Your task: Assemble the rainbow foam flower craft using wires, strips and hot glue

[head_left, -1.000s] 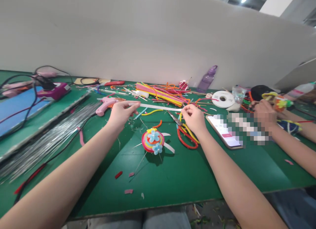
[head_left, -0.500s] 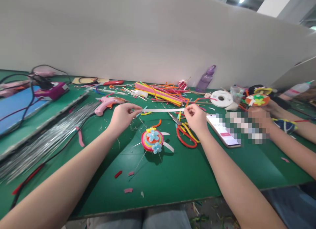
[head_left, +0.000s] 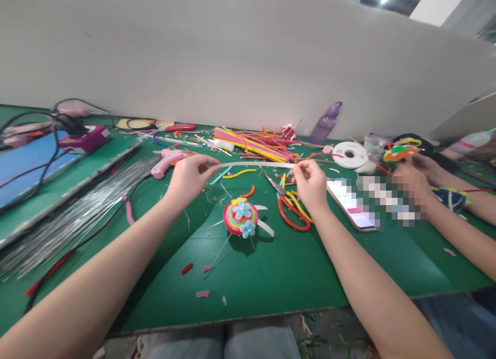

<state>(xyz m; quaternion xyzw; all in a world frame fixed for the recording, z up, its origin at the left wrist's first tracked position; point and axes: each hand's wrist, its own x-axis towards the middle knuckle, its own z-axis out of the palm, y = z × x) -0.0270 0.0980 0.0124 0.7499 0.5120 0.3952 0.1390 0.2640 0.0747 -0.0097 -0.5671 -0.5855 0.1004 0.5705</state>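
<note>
A narrow white ribbon [head_left: 256, 164] stretches between my two hands above the table, bowed slightly upward. My left hand [head_left: 194, 177] pinches its left end, close to the pink glue gun [head_left: 168, 161]. Its right end is pinched in my right hand [head_left: 310, 182], just behind the red-handled scissors [head_left: 293, 219]. Below and between my hands sits a small round ornament [head_left: 240, 217] with coiled pink, yellow and orange rings and blue flowers. Thin clear strands and white ribbon tails stick out from it onto the table.
Colourful pipe cleaners [head_left: 251, 144] lie behind my hands. A ribbon spool [head_left: 351, 155], a purple bottle [head_left: 326, 124] and a phone [head_left: 352, 206] are to the right, near a co-worker's hands [head_left: 413, 178]. Clear strands [head_left: 85, 214] and a purple power box [head_left: 86, 138] lie left.
My hands have risen slightly, and the ribbon has gone from straight to gently arched. On the right, the co-worker's flower piece has tilted.
</note>
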